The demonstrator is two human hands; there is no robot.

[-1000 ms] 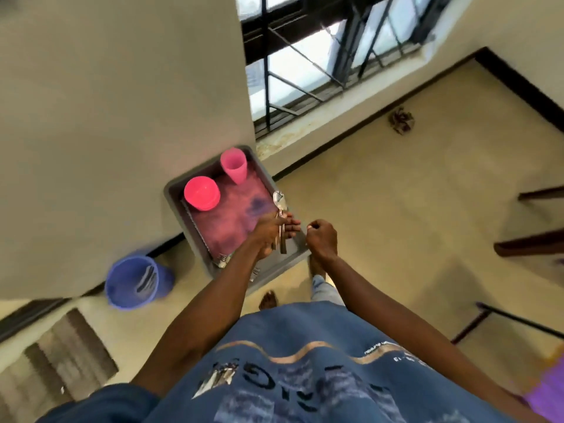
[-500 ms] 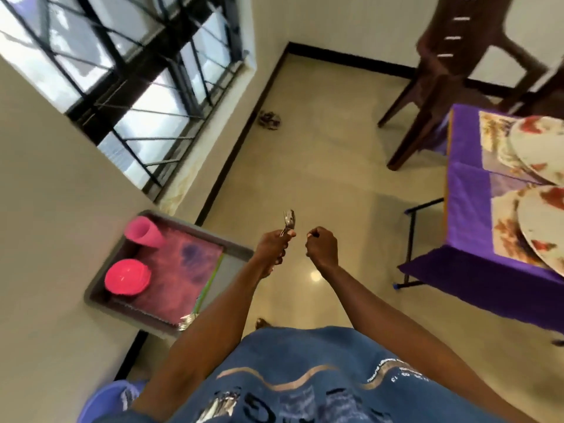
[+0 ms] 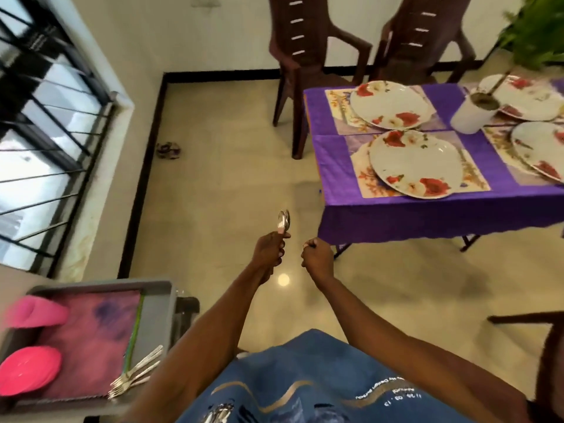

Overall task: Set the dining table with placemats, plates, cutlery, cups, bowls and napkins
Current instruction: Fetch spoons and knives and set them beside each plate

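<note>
Spoons (image 3: 283, 221) | centre of frame, bowls upward, in left hand (image 3: 270, 248) grip, fingers curled around handles | right hand (image 3: 316, 257) a closed fist, holding nothing visible | table (image 3: 341, 175) upper right, plates on placemats | advice: lay one spoon beside each plate.

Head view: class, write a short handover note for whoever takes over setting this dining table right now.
Left hand: grips spoons, bowls upward.
Right hand: fingers curled; whether it holds anything cannot be told.
Dining table, purple cloth: four floral plates on placemats, nearest plate; a white cup stands between them.
Grey tray at lower left holds forks, a pink cup, a pink bowl.
Done: placemats and plates.
Left: spoons, forks, cups, bowls, napkins.
</note>
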